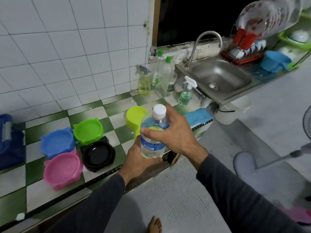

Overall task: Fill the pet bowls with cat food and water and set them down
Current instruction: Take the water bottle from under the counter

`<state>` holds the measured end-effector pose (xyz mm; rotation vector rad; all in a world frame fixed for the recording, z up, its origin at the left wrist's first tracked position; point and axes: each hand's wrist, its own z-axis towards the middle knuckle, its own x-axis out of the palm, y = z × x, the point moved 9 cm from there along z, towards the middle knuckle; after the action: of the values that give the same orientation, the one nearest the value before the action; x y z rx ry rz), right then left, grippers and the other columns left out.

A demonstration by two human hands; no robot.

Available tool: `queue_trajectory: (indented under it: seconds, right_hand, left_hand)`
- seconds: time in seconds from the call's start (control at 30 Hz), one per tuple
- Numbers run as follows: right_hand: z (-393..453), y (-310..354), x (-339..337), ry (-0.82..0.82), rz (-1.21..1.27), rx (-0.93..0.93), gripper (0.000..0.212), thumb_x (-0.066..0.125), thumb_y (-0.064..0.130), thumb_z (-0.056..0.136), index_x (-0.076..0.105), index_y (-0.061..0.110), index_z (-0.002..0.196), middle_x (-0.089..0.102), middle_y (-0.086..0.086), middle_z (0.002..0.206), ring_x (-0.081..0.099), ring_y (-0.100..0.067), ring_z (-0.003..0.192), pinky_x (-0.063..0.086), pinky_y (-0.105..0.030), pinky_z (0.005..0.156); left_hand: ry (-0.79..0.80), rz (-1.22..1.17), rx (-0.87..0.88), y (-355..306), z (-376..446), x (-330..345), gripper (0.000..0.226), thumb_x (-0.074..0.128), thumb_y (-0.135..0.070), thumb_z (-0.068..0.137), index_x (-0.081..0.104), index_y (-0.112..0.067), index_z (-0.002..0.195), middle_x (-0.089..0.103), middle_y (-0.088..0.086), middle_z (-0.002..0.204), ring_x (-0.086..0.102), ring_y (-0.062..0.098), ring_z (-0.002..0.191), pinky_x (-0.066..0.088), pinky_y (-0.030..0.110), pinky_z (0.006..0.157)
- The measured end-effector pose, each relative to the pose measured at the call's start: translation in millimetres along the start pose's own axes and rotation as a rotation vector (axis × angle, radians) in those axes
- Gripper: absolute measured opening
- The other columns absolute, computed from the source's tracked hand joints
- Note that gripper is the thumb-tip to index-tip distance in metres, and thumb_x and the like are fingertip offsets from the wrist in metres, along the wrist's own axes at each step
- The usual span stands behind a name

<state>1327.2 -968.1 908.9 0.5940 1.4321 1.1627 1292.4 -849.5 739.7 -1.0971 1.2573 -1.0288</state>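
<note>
While standing upright, white cap up, the water bottle (152, 132) is being gripped by both the left hand (140, 158) and right hand (175, 133) above the counter (116, 113) edge; blue label unreadable.

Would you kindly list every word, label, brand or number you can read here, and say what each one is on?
No text can be read in this view.
Water bottle blue label: print too blurred to read.
Dish soap bottle green label: too small and blurred to read.
Pet bowls, spray bottles: no markings visible.

dim, soft, edge-warped, blurred
</note>
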Motion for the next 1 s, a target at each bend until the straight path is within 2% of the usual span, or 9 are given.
queue_trajectory:
  seconds: [0.07, 0.2, 0.27, 0.4, 0.53, 0.63, 0.7, 0.87, 1.0]
  right_hand:
    - [11, -10, -16, -0.017, -0.023, -0.013, 0.047, 0.093, 0.044, 0.065, 0.055, 0.039, 0.092, 0.068, 0.017, 0.085, 0.065, -0.001, 0.080, 0.048, -0.014, 0.068]
    - [33, -38, -43, -0.047, -0.039, 0.007, 0.049, 0.091, 0.052, 0.063, 0.055, 0.033, 0.092, 0.069, 0.009, 0.087, 0.067, -0.013, 0.083, 0.058, -0.041, 0.075]
    - [43, -49, -53, -0.056, -0.036, 0.022, 0.051, 0.090, 0.054, 0.062, 0.055, 0.030, 0.091, 0.068, 0.006, 0.087, 0.067, -0.017, 0.084, 0.058, -0.045, 0.076]
    - [66, -64, -69, -0.066, -0.041, 0.027, 0.048, 0.092, 0.047, 0.064, 0.056, 0.032, 0.091, 0.067, 0.008, 0.086, 0.066, -0.014, 0.082, 0.057, -0.035, 0.074]
    - [95, -74, -74, -0.055, -0.054, 0.013, 0.051, 0.093, 0.041, 0.066, 0.058, 0.021, 0.096, 0.068, 0.001, 0.086, 0.064, -0.019, 0.082, 0.053, -0.032, 0.071]
    - [122, -82, -76, -0.051, -0.040, 0.022, 0.050, 0.094, 0.038, 0.067, 0.060, 0.021, 0.100, 0.069, 0.004, 0.088, 0.065, -0.012, 0.083, 0.052, -0.020, 0.070]
    - [139, -91, -75, -0.035, -0.029, 0.036, 0.052, 0.094, 0.038, 0.067, 0.061, 0.021, 0.104, 0.071, 0.004, 0.092, 0.067, -0.013, 0.086, 0.056, -0.025, 0.075]
    - [172, -110, -66, -0.011, -0.016, 0.021, 0.056, 0.094, 0.034, 0.069, 0.061, 0.023, 0.112, 0.071, 0.008, 0.096, 0.067, -0.010, 0.090, 0.056, -0.029, 0.081]
    - [193, -132, -60, -0.005, 0.016, 0.062, 0.057, 0.094, 0.033, 0.068, 0.061, 0.024, 0.114, 0.071, 0.014, 0.095, 0.068, -0.004, 0.089, 0.056, -0.024, 0.079]
  left_hand:
    - [-0.001, 0.004, -0.011, 3, 16, 16, 0.094, 0.099, -0.020, 0.065, 0.046, -0.033, 0.141, 0.068, -0.015, 0.130, 0.067, 0.008, 0.119, 0.056, 0.036, 0.099]
    - [0.029, -0.021, -0.017, 1, 46, 46, 0.093, 0.097, -0.008, 0.066, 0.046, -0.029, 0.141, 0.068, -0.011, 0.131, 0.066, 0.008, 0.120, 0.055, 0.024, 0.097]
    - [0.050, -0.033, -0.017, 2, 61, 57, 0.093, 0.096, -0.006, 0.066, 0.045, -0.030, 0.140, 0.066, -0.009, 0.133, 0.065, 0.007, 0.121, 0.052, 0.018, 0.095]
    - [0.085, -0.024, -0.030, 9, 92, 71, 0.091, 0.097, -0.009, 0.065, 0.047, -0.036, 0.135, 0.068, -0.016, 0.128, 0.064, 0.006, 0.120, 0.051, 0.016, 0.094]
    - [0.105, -0.008, -0.049, 18, 130, 73, 0.083, 0.098, -0.018, 0.066, 0.050, -0.043, 0.129, 0.069, -0.023, 0.124, 0.066, 0.004, 0.116, 0.052, 0.017, 0.092]
    - [0.103, 0.008, -0.077, 25, 159, 69, 0.081, 0.099, -0.023, 0.064, 0.051, -0.045, 0.125, 0.068, -0.031, 0.118, 0.065, -0.004, 0.111, 0.048, 0.009, 0.087]
    - [0.113, 0.006, -0.085, 30, 176, 66, 0.080, 0.099, -0.022, 0.064, 0.050, -0.044, 0.124, 0.066, -0.035, 0.116, 0.064, -0.008, 0.109, 0.046, 0.005, 0.085]
    - [0.136, 0.026, -0.099, 44, 212, 56, 0.090, 0.101, -0.036, 0.060, 0.051, -0.038, 0.134, 0.069, -0.019, 0.126, 0.065, 0.004, 0.119, 0.054, 0.031, 0.101]
    - [0.142, 0.062, -0.134, 61, 231, 52, 0.087, 0.100, -0.041, 0.061, 0.051, -0.039, 0.133, 0.069, -0.014, 0.129, 0.066, 0.008, 0.120, 0.054, 0.045, 0.103]
